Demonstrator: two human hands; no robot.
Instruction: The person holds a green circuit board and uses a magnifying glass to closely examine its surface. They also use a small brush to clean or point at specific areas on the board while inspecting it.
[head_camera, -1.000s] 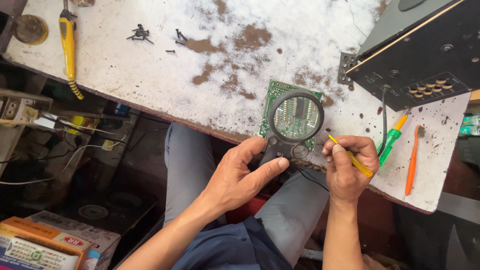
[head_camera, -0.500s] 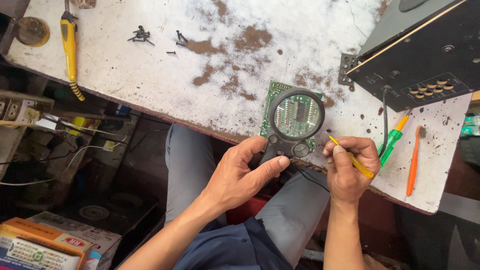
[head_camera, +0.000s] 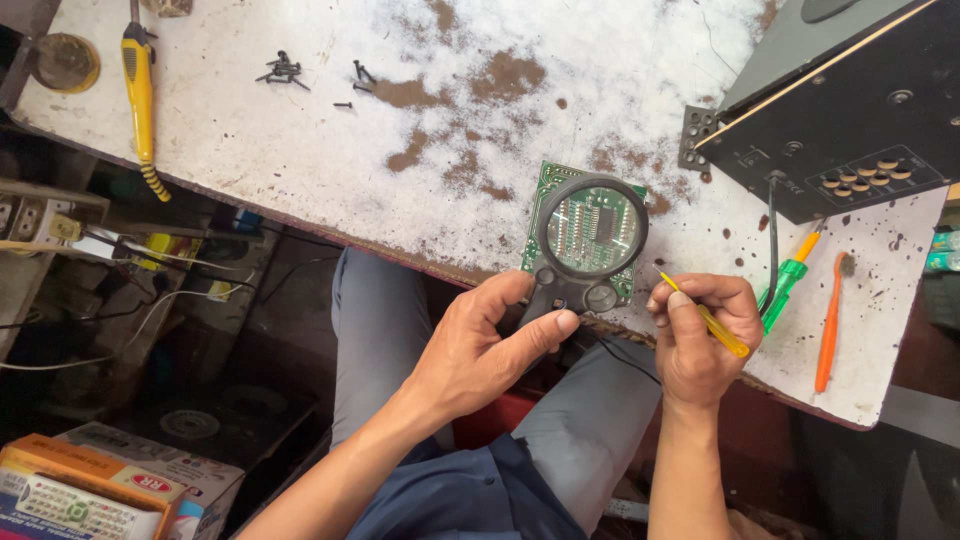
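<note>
Circuit board (head_camera: 560, 215) sits at the surface's (head_camera: 300, 150) near edge exactly as before, your left hand's (head_camera: 480, 350) grip closed on the magnifier (head_camera: 590, 235) over it, your right hand (head_camera: 700, 330) pinching the yellow probe (head_camera: 705, 318) just beside it.

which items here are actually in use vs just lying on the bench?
In use:
- left hand holding the black magnifier
- green circuit board under the lens
- right hand holding the yellow probe tool

Lying about:
- yellow soldering iron
- loose black screws
- green screwdriver
- orange brush
- black equipment case
</note>
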